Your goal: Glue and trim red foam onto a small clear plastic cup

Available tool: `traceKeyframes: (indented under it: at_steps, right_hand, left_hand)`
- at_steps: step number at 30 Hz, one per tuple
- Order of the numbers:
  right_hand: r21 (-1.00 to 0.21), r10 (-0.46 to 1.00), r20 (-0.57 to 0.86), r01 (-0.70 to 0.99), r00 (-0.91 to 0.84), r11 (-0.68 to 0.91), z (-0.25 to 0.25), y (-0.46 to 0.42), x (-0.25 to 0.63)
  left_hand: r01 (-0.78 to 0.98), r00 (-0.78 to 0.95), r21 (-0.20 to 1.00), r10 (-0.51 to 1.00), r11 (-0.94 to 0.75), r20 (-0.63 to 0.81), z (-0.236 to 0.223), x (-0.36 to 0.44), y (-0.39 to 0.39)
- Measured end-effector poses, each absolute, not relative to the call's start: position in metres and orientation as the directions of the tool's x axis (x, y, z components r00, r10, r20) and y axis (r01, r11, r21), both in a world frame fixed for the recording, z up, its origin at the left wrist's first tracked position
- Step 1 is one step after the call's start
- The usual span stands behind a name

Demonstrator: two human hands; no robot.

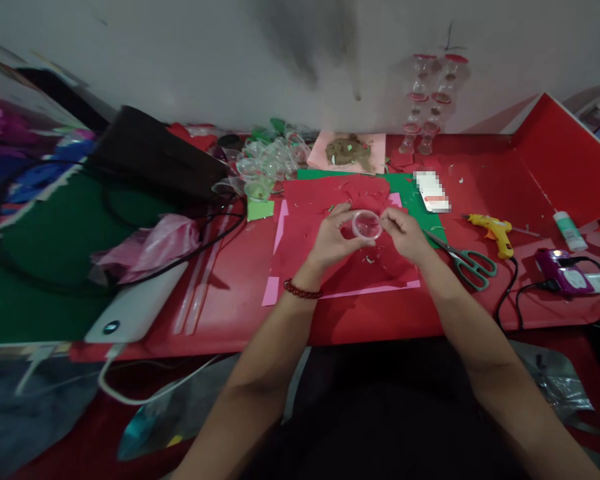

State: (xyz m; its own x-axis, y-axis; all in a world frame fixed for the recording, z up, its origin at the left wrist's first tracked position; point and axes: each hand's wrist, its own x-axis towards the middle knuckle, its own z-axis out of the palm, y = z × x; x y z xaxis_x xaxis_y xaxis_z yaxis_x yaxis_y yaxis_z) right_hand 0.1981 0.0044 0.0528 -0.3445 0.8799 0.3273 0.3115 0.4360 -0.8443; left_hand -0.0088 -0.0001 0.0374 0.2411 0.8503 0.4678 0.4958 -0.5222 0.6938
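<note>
Between my hands is a clear plastic cup [367, 227], its round rim facing up toward me. My left hand [337, 238] grips it from the left, thumb along the near side and fingers behind. At the cup's right edge, my right hand [401, 231] is closed with thumb and fingertips pinched together; whether something small is in the pinch cannot be made out. Beneath them lie red paper sheets [300, 230] with small scraps on top, over pink and green sheets. Green-handled scissors [473, 267] rest just right of my right forearm.
A yellow glue gun [495, 231], a phone [431, 191], a white-green bottle [570, 231] and a purple power device [563, 272] lie to the right. Clear cups [270, 160] are heaped at the back left. Joined cups [443, 100] stand by the wall. A white power bank [135, 310] sits front left.
</note>
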Motion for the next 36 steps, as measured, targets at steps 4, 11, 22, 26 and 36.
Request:
traceKeyframes:
  at_steps: [4, 11, 22, 26, 36]
  right_hand:
    - [-0.928, 0.920, 0.268, 0.182, -0.284, 0.326, 0.047, 0.003, 0.190]
    - [-0.882, 0.917, 0.327, 0.274, -0.229, 0.383, 0.048, 0.003, 0.192]
    - [-0.851, 0.912, 0.370, 0.328, -0.179, 0.409, 0.050, -0.001, 0.193]
    - [-0.742, 0.877, 0.434, 0.470, -0.206, 0.478, 0.052, -0.002, 0.194]
    - [-0.937, 0.977, 0.159, 0.291, -0.145, 0.195, 0.039, 0.004, 0.190]
  left_hand:
    - [0.469, 0.254, 0.714, 0.853, -0.521, 0.456, 0.038, -0.012, 0.002]
    - [0.439, 0.301, 0.732, 0.853, -0.521, 0.426, 0.043, -0.011, 0.000]
    - [0.478, 0.297, 0.662, 0.815, -0.578, 0.497, 0.037, -0.008, 0.002]
    - [0.511, 0.339, 0.619, 0.802, -0.596, 0.493, 0.034, -0.008, 0.003]
    - [0.415, 0.409, 0.687, 0.796, -0.597, 0.445, 0.041, -0.012, 0.002]
